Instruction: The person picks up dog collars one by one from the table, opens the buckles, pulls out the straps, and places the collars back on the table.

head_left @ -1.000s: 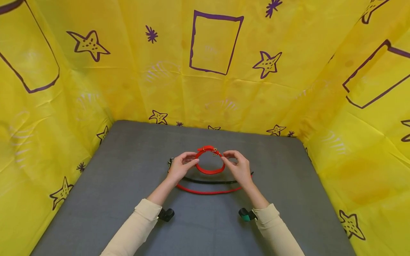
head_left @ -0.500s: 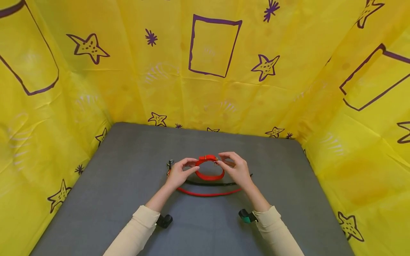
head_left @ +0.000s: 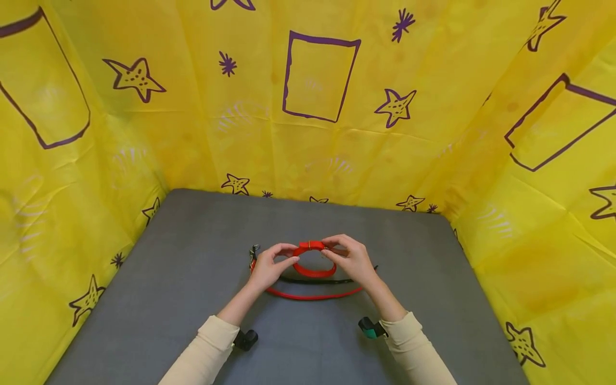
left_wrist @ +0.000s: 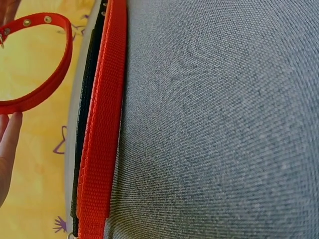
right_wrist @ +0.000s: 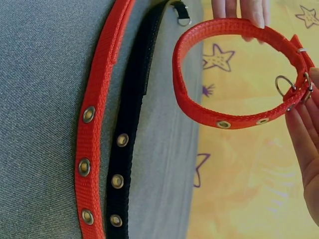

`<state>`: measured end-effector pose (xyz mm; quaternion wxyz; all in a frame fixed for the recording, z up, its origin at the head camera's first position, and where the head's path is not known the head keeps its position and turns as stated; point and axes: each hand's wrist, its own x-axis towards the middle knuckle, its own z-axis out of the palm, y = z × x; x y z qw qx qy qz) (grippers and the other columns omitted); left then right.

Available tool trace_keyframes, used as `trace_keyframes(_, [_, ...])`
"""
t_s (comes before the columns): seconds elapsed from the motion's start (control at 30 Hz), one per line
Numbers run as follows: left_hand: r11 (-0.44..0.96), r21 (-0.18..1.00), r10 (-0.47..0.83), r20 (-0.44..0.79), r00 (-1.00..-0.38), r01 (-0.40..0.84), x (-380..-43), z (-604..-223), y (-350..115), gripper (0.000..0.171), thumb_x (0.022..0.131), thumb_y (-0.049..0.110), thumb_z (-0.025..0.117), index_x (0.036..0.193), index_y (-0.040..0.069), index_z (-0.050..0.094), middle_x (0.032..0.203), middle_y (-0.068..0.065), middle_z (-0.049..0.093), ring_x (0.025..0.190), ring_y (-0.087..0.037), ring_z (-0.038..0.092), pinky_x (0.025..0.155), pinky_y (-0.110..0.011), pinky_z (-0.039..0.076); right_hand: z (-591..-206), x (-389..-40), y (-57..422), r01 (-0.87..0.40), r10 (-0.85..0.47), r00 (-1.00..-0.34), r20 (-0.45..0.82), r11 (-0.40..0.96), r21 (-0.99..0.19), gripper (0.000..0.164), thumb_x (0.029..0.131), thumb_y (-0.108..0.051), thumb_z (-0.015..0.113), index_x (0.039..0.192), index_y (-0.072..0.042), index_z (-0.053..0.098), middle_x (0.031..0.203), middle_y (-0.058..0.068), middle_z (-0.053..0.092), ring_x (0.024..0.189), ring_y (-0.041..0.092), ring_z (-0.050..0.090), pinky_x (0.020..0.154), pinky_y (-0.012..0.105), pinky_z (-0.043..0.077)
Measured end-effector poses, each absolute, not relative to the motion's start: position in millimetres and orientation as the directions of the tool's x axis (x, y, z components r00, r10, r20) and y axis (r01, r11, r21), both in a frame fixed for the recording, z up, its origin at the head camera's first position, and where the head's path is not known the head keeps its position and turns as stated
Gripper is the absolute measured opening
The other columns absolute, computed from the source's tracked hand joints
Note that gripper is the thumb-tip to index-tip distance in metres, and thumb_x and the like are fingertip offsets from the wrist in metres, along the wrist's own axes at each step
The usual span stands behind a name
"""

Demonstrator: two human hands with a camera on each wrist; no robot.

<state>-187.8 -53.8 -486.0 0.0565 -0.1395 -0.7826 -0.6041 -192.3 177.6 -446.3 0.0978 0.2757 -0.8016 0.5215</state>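
A red dog collar [head_left: 315, 274], fastened into a loop, is held up above the table between both hands. My left hand [head_left: 271, 263] pinches its left side between thumb and fingers. On the other side, my right hand [head_left: 350, 260] grips the collar at its metal buckle [right_wrist: 307, 85], which the fingers partly cover in the head view. A small metal ring [right_wrist: 284, 85] hangs near that buckle. Below lie two more collars stretched out side by side, one red [head_left: 313, 297] and one black [head_left: 320, 281], both with metal eyelets.
Metal fittings [head_left: 253, 252] of the laid-out collars show beside the left hand. Grey cloth covers the table [head_left: 308, 342]. Yellow drapes [head_left: 192, 133] with purple drawings rise at the back and both sides.
My right hand has shifted inward along the looped collar, so its fingers now cover the buckle. The whole head view has tilted slightly upward. The laid-out collars stay put.
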Motion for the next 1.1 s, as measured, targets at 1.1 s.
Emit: trace_keyframes(1.1, [0.286, 0.853, 0.279, 0.362, -0.889, 0.437, -207, -497, -58, 0.037, 0.081, 0.014, 0.081, 0.115, 0.007, 0.068, 0.110, -0.009, 0.064, 0.102, -0.030, 0.064, 0.086, -0.038, 0.055, -465, -198, 179, -0.669, -0.363, -0.742, 0.563, 0.342, -0.660, 0.026, 0.078, 0.012, 0.074, 0.102, 0.005, 0.068, 0.096, 0.018, 0.065, 0.084, 0.032, 0.063, 0.072, 0.043, 0.058])
